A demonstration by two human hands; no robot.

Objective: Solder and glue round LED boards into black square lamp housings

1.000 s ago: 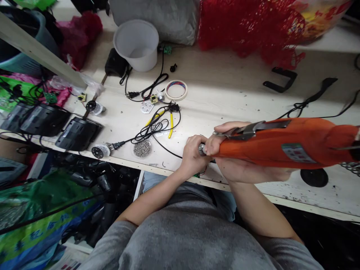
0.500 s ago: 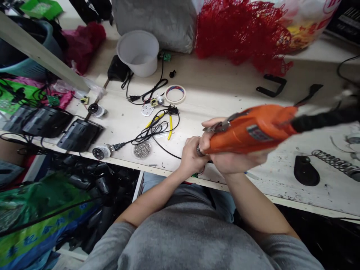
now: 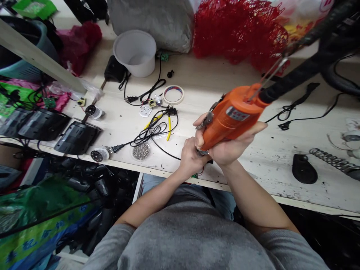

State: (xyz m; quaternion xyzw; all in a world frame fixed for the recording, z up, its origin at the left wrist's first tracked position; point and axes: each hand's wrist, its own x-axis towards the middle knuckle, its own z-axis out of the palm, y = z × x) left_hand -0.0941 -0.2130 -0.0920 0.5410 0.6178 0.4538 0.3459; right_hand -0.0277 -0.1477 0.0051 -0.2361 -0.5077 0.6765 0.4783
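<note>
Orange screwdriver sits tilted tip-down over the front edge of the table. The right hand is wrapped tight round its body, I'd guess to keep a finger on the lever. Its black cord runs up and off to the right, clear of the hands. The left hand is bunched right at the tip, touching the right one. Can't tell what it's pinching. There's open tabletop to the right, while cables, yellow pliers and a dish of screws crowd the left.
</note>
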